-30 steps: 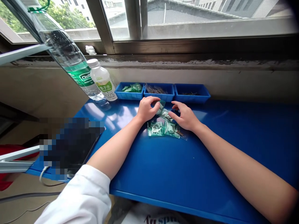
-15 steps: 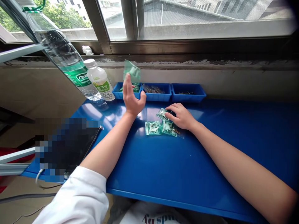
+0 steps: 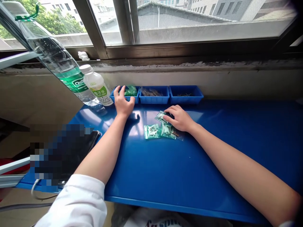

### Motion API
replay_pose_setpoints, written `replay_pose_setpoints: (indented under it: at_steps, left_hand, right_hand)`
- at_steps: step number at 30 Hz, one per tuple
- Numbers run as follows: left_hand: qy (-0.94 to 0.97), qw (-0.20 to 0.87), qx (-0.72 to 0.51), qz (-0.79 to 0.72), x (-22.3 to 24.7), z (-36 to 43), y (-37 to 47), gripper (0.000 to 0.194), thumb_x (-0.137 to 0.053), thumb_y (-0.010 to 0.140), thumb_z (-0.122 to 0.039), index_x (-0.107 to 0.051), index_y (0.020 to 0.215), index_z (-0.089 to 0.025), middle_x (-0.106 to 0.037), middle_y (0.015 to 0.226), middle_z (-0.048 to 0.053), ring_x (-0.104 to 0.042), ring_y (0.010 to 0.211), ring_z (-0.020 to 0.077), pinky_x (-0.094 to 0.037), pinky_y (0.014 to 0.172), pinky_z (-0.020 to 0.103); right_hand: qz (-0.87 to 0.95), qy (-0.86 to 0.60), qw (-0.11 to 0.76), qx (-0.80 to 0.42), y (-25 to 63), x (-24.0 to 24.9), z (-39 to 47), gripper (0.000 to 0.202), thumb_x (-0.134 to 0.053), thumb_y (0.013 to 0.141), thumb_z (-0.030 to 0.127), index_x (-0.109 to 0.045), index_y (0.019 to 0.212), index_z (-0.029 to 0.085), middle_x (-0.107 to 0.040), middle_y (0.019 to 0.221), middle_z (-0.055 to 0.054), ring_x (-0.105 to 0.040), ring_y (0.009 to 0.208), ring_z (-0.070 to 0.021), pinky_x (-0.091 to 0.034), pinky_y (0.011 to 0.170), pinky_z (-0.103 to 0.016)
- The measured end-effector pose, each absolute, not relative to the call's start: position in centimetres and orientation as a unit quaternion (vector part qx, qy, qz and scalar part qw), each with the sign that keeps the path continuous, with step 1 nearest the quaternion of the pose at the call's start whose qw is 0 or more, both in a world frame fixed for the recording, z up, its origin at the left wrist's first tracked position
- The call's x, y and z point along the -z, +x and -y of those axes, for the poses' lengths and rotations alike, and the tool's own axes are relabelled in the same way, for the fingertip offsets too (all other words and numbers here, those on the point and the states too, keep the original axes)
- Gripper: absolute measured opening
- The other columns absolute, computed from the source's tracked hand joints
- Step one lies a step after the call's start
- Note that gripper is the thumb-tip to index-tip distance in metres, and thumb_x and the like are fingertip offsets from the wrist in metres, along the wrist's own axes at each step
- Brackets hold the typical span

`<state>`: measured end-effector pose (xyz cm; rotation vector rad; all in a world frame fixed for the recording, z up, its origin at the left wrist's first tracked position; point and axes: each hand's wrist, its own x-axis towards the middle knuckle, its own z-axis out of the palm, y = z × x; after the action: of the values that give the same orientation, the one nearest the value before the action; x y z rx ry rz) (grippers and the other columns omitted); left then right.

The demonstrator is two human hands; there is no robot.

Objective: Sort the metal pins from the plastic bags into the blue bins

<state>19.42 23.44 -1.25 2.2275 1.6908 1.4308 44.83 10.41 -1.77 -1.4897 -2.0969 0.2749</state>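
My left hand (image 3: 123,103) is over the front edge of the left blue bin (image 3: 136,100), its fingers spread and nothing in them. Green packets (image 3: 130,91) lie in that bin, just beyond the fingers. On the table my right hand (image 3: 178,118) rests with bent fingers at a small green packet (image 3: 160,116), its fingertips touching the packet's right side; whether they grip it is hard to tell. Nearer to me lie two more green packets, one on the left (image 3: 152,131) and one on the right (image 3: 167,130), with a clear bag of thin brown pieces (image 3: 178,135) beside them.
A middle bin (image 3: 154,100) holds bagged thin pieces; a right bin (image 3: 186,99) holds loose thin ones. A large water bottle (image 3: 68,71) and a small white bottle (image 3: 96,85) stand at the back left. A dark device (image 3: 71,151), partly blurred out, lies at the left edge.
The green packet at my left hand has gone down into the left bin and the hand has lowered, its fingers now spread. My right hand has stayed at the packets. The view has shifted slightly.
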Motion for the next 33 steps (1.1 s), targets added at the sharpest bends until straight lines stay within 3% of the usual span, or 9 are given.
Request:
replay_pose_setpoints:
  at_steps: [8, 15, 23, 29, 33]
  left_hand:
    - [0.734, -0.005, -0.441, -0.517, 0.9, -22.3, 20.1, 0.057, -0.054, 0.072, -0.026, -0.053, 0.129, -0.018, -0.041, 0.139, 0.014, -0.045, 0.126, 0.0311, -0.042, 0.102, 0.042]
    - [0.793, 0.027, -0.361, -0.49, 1.0, -21.8, 20.7, 0.051, -0.054, 0.074, -0.026, -0.057, 0.125, -0.022, -0.056, 0.13, 0.008, -0.054, 0.119, 0.0275, -0.044, 0.101, 0.039]
    - [0.792, 0.05, -0.334, -0.509, 1.3, -22.2, 20.5, 0.053, -0.054, 0.076, -0.028, -0.053, 0.129, -0.02, -0.056, 0.129, 0.009, -0.054, 0.117, 0.0276, -0.043, 0.101, 0.038]
    - [0.793, 0.035, -0.391, -0.465, 1.2, -21.8, 20.9, 0.045, -0.051, 0.077, -0.022, -0.056, 0.122, -0.019, -0.058, 0.121, 0.008, -0.059, 0.104, 0.0226, -0.049, 0.089, 0.032]
    - [0.794, 0.022, -0.41, -0.449, 0.9, -20.5, 21.8, 0.039, -0.051, 0.078, -0.02, -0.058, 0.116, -0.02, -0.057, 0.12, 0.008, -0.062, 0.089, 0.0191, -0.05, 0.075, 0.03]
  right_hand:
    - [0.781, -0.555, 0.269, -0.101, 44.8, 1.7, -10.3, 0.045, -0.045, 0.09, 0.053, -0.066, 0.109, 0.019, -0.065, 0.107, -0.011, -0.053, 0.102, -0.028, -0.045, 0.085, -0.043]
    - [0.781, -0.556, 0.268, -0.096, 44.8, 1.7, -10.3, 0.046, -0.045, 0.09, 0.054, -0.066, 0.109, 0.018, -0.065, 0.107, -0.011, -0.053, 0.102, -0.028, -0.045, 0.085, -0.042]
    - [0.781, -0.557, 0.265, -0.098, 44.8, 1.8, -10.4, 0.046, -0.045, 0.09, 0.054, -0.066, 0.109, 0.018, -0.065, 0.107, -0.011, -0.053, 0.102, -0.0284, -0.045, 0.084, -0.042]
    - [0.766, -0.567, 0.284, -0.105, 44.8, 1.7, -10.3, 0.045, -0.037, 0.094, 0.048, -0.065, 0.11, 0.016, -0.065, 0.108, -0.012, -0.054, 0.103, -0.0275, -0.044, 0.087, -0.042]
    - [0.759, -0.581, 0.284, -0.078, 44.7, 1.8, -10.2, 0.041, -0.048, 0.089, 0.047, -0.067, 0.106, 0.015, -0.064, 0.107, -0.013, -0.054, 0.103, -0.0286, -0.044, 0.087, -0.042]
